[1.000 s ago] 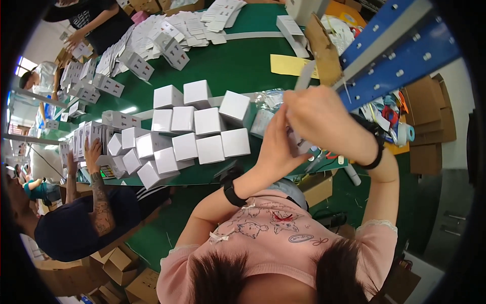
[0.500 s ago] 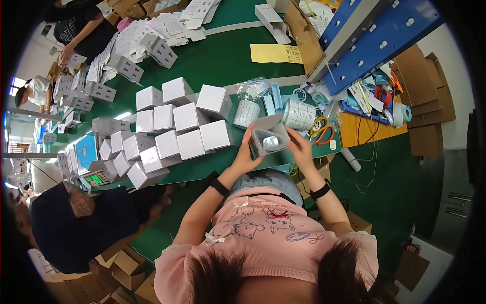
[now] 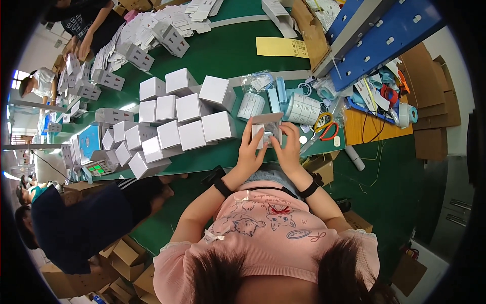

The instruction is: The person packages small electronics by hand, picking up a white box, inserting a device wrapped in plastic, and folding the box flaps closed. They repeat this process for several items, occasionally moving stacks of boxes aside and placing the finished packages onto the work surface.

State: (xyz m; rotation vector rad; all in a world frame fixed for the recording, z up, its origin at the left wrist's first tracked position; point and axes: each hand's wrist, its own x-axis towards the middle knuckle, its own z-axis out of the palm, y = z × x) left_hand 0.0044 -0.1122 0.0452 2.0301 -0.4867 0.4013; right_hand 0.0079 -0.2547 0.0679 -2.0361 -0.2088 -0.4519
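Observation:
I hold an open white box [image 3: 267,119] at the near edge of the green table [image 3: 223,161], its top flap raised on the far side. A clear plastic-wrapped item shows inside; what it is I cannot make out. My left hand [image 3: 249,152] grips the left side of the box, thumb at the opening. Around the right side wraps my right hand [image 3: 289,149], its thumb also at the opening. Closed white boxes [image 3: 218,126] stand in rows to the left of my hands.
Label rolls [image 3: 302,108], light-blue pieces [image 3: 274,100] and red-handled scissors [image 3: 330,131] lie right of the box. A yellow card [image 3: 281,46] lies farther back. A blue perforated metal upright [image 3: 385,43] rises at right. A person in dark clothing [image 3: 71,228] bends at left.
The box has tilted, and my thumbs have moved in to its opening. My right hand has come left, closer to my left hand. The person at left has shifted posture.

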